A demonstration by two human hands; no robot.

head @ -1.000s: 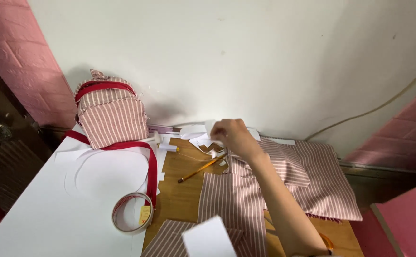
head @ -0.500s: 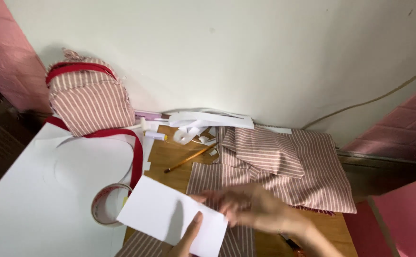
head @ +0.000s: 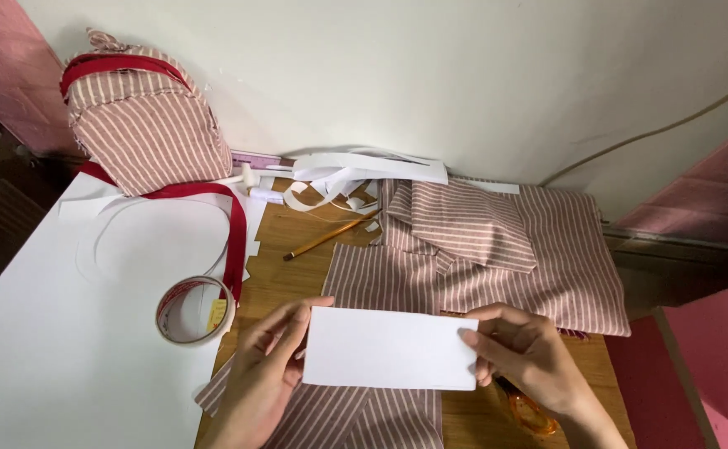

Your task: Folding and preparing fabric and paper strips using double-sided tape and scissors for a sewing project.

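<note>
Home sewing/craft corner: wooden table [head: 297, 274] against plain white wall [head: 430, 75], striped fabric pieces [head: 505, 249], matching striped backpack [head: 143, 125], paper scraps [head: 356, 170], tape roll [head: 193, 312], pencil [head: 326, 237], orange-handled scissors [head: 530, 411].

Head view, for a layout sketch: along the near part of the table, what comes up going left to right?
Tape roll → left hand → white card held between both hands → right hand, with orange-handled scissors just under it.
</note>
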